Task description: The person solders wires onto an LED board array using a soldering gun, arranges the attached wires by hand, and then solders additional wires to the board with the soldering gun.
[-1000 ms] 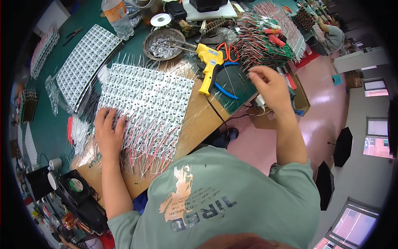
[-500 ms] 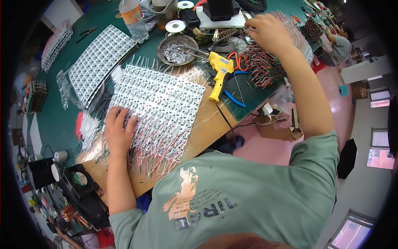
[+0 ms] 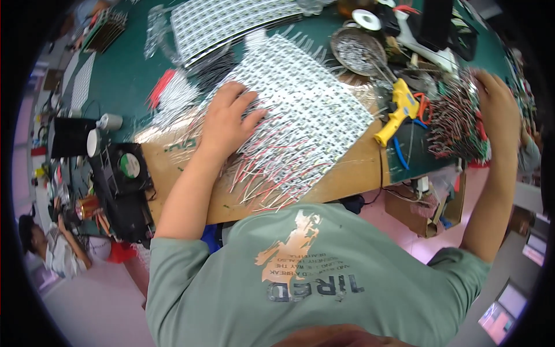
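Observation:
My left hand lies with fingers spread on the left edge of a sheet of small white circuit boards. Red and white wires stick out along the sheet's near side. Over at the far right, my right hand is at the right side of a pile of boards with red and black wires. Blur and the pile's wires obscure its fingertips, so a grip cannot be made out. A yellow soldering gun rests between the sheet and that pile.
Behind the sheet are a metal bowl of solder scraps, a white wire spool and a stack of board panels. Loose white wires lie left. A black fan stands near the left table edge. Another person sits beyond.
The view has swung left, shifting the table's contents rightward in it. My right hand has moved nearer along the wired pile to its right side. My left hand stays on the sheet.

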